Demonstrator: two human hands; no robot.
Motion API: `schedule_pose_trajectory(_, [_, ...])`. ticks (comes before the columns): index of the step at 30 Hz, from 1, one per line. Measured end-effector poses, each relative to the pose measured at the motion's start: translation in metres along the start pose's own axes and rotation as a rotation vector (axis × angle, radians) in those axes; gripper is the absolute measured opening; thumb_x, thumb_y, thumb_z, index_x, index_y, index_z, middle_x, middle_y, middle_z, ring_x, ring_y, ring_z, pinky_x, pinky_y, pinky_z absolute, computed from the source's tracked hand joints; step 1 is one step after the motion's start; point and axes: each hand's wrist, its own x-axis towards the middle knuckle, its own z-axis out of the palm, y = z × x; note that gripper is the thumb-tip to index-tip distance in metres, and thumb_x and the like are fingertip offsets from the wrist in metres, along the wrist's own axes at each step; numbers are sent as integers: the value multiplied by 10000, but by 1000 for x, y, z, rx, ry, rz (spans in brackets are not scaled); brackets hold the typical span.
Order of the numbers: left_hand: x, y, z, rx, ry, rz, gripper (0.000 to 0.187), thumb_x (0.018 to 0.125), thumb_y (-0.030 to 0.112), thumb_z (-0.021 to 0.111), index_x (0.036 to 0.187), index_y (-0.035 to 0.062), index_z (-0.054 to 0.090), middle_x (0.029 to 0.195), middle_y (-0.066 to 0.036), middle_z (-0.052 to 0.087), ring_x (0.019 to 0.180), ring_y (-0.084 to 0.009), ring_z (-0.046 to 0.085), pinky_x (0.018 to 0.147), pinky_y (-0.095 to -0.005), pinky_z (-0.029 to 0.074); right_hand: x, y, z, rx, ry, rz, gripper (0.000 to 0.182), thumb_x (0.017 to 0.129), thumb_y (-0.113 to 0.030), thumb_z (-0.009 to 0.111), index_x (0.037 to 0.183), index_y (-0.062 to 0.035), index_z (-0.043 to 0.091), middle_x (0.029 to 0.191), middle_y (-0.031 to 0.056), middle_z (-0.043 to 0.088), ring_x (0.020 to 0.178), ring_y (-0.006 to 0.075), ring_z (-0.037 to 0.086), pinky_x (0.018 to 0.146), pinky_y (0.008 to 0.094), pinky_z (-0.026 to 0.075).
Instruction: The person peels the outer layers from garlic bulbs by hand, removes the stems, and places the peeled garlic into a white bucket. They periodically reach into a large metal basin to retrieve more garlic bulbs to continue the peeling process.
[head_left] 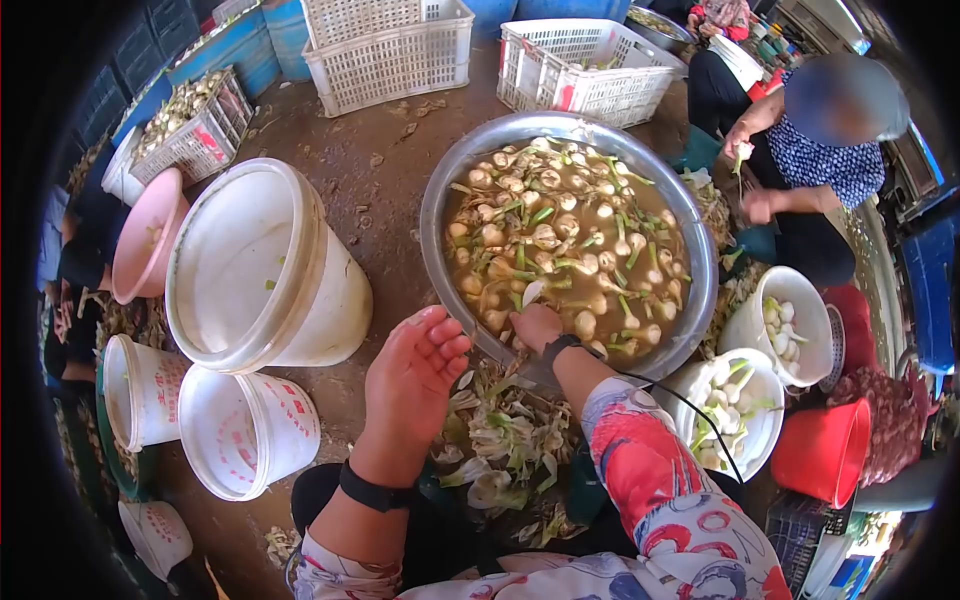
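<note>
A wide metal basin (437, 215) holds brownish water with many garlic bulbs (545, 236) floating in it, some with green stems. My right hand (537, 328) is at the basin's near rim, fingers curled down; I cannot tell what they hold. A small white piece (533, 293) shows just beyond its knuckles. To the left of the rim, my left hand (418, 372) is raised with the palm turned up, fingers loosely bent and nothing in them. Below the hands, between my knees, lies a heap of peeled skins and leaves (505, 435).
At right stand white buckets of cleaned bulbs (718, 410) and a red bucket (822, 452). A lidded white bucket (245, 265), open buckets (245, 430) and a pink basin (148, 235) are at left. Crates (585, 75) line the back. A co-worker (815, 150) sits at right, handling a bulb.
</note>
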Motion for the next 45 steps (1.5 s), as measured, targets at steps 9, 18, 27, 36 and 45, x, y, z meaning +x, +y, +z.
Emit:
schedule_pose_trajectory(9, [9, -29, 5, 1016, -86, 451, 357, 760, 116, 566, 1096, 43, 467, 1007, -30, 500, 889, -114, 492, 750, -278, 423, -54, -23, -99, 1175, -115, 1, 338, 838, -352, 484, 694, -48, 513, 635, 39, 510, 564, 142, 531, 425, 283, 412])
schedule_pose_trajectory(18, [-21, -42, 33, 178, -230, 126, 298, 869, 220, 444, 1101, 33, 430, 978, -103, 534, 805, -159, 544, 660, -262, 467, -154, -40, -140, 615, 148, -221, 522, 846, -459, 360, 750, 3, 583, 629, 152, 562, 583, 231, 573, 467, 343, 421])
schedule_pose_trajectory(27, [-37, -30, 14, 57, -371, -43, 336, 900, 307, 353, 1128, 62, 382, 932, -115, 560, 705, -178, 565, 583, -257, 463, -239, -44, -135, -468, -59, -463, 438, 799, -415, 452, 742, -4, 594, 685, 182, 562, 674, 321, 559, 586, 393, 421])
schedule_pose_trajectory(36, [-50, -36, 10, 803, -413, 333, 415, 853, 142, 456, 1207, 37, 267, 1038, -83, 497, 841, -139, 542, 651, -252, 480, -255, -76, -152, 96, 294, -530, 250, 790, -255, 474, 719, -22, 532, 699, 166, 540, 664, 349, 538, 578, 416, 421])
schedule_pose_trajectory(45, [-37, -67, 1, 806, -378, 583, 365, 856, 165, 427, 1179, 42, 311, 949, -53, 491, 680, -63, 475, 509, -181, 395, -257, -68, -142, 32, 327, -595, 160, 664, -139, 564, 686, 17, 536, 700, 174, 546, 679, 334, 556, 609, 396, 447])
